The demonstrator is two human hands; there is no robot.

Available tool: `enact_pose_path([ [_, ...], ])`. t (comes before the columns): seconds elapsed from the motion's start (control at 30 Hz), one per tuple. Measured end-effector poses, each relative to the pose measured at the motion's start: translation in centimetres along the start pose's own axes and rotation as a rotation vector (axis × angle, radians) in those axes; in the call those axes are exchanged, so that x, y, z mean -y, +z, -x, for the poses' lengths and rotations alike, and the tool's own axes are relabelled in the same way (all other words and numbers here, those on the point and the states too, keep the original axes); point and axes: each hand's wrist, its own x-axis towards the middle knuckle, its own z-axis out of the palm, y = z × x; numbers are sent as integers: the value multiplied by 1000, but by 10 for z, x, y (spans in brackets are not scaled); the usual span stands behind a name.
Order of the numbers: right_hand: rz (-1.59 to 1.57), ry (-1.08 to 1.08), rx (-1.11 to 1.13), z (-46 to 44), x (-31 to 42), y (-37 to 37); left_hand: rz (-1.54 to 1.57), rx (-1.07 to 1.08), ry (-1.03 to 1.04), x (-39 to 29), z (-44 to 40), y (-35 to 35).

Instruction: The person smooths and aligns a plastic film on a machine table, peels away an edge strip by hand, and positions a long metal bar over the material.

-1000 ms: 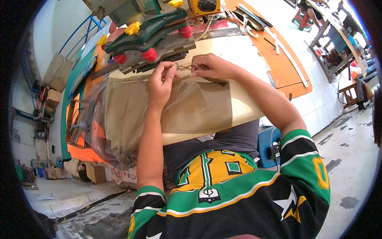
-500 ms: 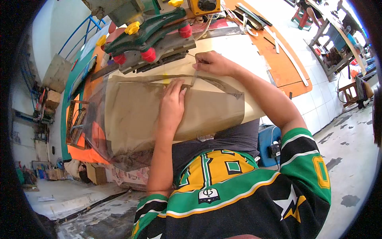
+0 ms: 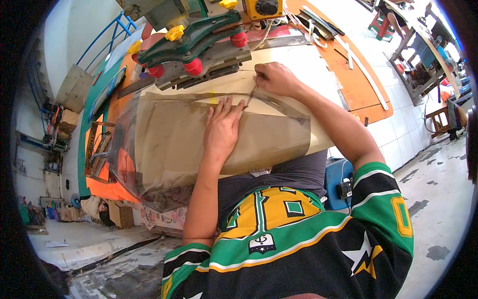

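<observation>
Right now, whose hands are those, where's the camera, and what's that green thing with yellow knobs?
No robot here: they're a person's own bare hands. The camera sits on their head, looking forward and down, so their shirt shows too. The left hand rests on a dark see-through sheet, which lies over a pale sheet. The right hand pinches something thin; I can't tell what. The green thing looks like part of a machine, and neither hand touches it.
</observation>
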Motion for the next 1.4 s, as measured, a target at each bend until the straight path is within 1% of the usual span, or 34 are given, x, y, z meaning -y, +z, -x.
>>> enact_pose_path([
  [0.1,25,10,-35,-1,-3,2,8,-4,-8,-1,-1,0],
  [0.17,56,1,-97,-3,-6,5,6,-9,-4,0,0,0],
  [0.47,69,96,-137,-3,0,1,13,28,-19,-1,-1,-3],
  [0.57,66,78,-190,-5,-7,7,24,29,-23,-2,-1,-3],
  [0.8,86,84,-217,-11,-13,14,28,37,-22,-1,-2,-4],
  [0.87,120,85,-269,-14,-16,18,20,24,-16,1,-1,-1],
  [0.9,121,85,-269,-19,-28,16,21,23,-15,3,-1,1],
  [0.97,68,459,-485,-28,-69,0,-31,4,20,6,-1,3],
  [1.03,98,359,-572,-21,-100,-33,-41,-7,10,6,-4,3],
  [1.1,41,345,-555,-17,-101,-23,-42,9,-23,1,3,7],
  [1.17,-30,339,-552,-19,-97,-15,-30,-69,23,0,1,4],
  [1.23,-204,216,-489,-24,-84,-17,2,-81,-7,-5,3,0],
  [1.27,-206,223,-494,-23,-80,-17,45,-106,-31,-7,1,-1],
  [1.33,-386,201,-412,-18,-75,-19,95,-125,-28,-8,0,-1],
  [1.37,-382,206,-415,-15,-74,-21,142,-148,-31,-8,0,0],
  [1.4,-460,203,-381,-12,-73,-22,147,-145,-27,-8,0,0],
])
